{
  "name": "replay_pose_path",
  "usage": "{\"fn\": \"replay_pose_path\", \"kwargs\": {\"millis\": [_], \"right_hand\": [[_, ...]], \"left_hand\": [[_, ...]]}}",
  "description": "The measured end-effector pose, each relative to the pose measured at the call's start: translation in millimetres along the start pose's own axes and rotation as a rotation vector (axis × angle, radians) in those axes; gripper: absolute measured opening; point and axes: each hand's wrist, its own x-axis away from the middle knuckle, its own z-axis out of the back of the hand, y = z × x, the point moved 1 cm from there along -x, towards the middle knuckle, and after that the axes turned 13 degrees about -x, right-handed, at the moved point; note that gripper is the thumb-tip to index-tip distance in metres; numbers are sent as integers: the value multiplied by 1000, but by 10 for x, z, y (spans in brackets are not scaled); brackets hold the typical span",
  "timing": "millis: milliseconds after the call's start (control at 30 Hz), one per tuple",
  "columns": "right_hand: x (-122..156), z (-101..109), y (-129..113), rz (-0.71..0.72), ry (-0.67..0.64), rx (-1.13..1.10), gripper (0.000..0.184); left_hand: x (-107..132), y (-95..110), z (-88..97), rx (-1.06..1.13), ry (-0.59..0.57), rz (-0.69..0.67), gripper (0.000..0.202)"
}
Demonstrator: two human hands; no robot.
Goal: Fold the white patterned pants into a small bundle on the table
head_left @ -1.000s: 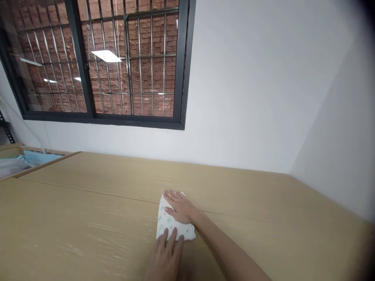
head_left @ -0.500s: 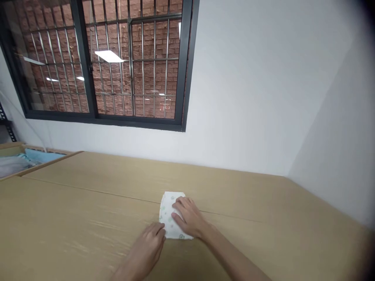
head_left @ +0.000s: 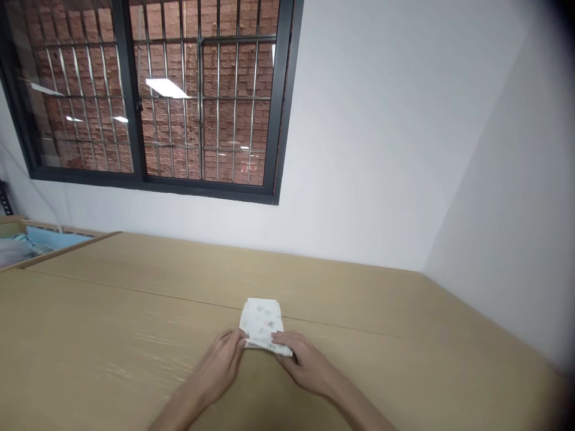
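A small folded white cloth [head_left: 262, 320] with a faint printed pattern lies on the light wooden table [head_left: 135, 335]. My left hand [head_left: 220, 365] touches the cloth's near left corner with its fingertips pinched on the edge. My right hand [head_left: 302, 362] grips the near right corner, fingers closed on the fabric. Both hands sit at the cloth's near edge, and its far part lies flat and uncovered.
A wooden box [head_left: 31, 248] holding blue and grey fabric stands at the far left. White walls meet in a corner at the right. A barred dark-framed window [head_left: 153, 96] faces a brick wall behind the table.
My right hand slid off the top of the cloth to its near right corner. My left hand moved from the near edge to the near left corner. The cloth looks more compact.
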Motion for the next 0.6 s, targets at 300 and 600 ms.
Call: {"fn": "replay_pose_path", "kwargs": {"millis": [300, 600], "right_hand": [[11, -20, -73, -31, 190, -317, 46], [-328, -114, 333, -110, 401, -127, 31]], "left_hand": [[38, 183, 201, 439, -131, 15, 38], [-96, -57, -248, 170, 65, 69, 52]]}}
